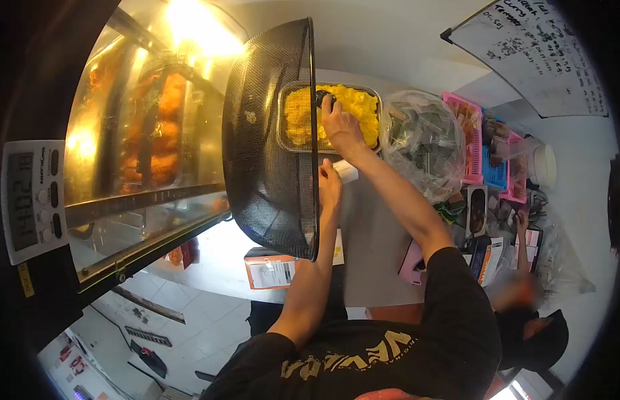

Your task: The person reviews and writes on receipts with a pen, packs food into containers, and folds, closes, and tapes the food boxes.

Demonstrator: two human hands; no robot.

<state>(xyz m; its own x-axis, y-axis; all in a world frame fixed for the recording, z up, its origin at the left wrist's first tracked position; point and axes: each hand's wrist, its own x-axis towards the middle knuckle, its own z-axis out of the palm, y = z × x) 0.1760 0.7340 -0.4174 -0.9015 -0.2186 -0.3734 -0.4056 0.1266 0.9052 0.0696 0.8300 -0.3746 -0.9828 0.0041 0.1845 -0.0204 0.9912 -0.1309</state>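
My right hand (343, 130) is over a metal tray (373, 144) of bright yellow food (353, 103), fingers closed round a small dark object (321, 97) that looks like a handle or scoop. Just below the tray, my left hand (330, 185) is closed on a white item (347, 171), which could be a cup or wrapper; its kind is unclear. A large black mesh basket or cover (273, 180) stands on its side, partly screening the tray's left side and part of my left hand.
On the left, a lit glass cabinet (150, 133) has browned food inside, with a digital timer (35, 200) beside it. To the right are a plastic bag of green leaves (426, 137) and pink baskets (466, 127). An orange-white box (270, 270) lies near the counter edge. Another person (540, 333) is at right.
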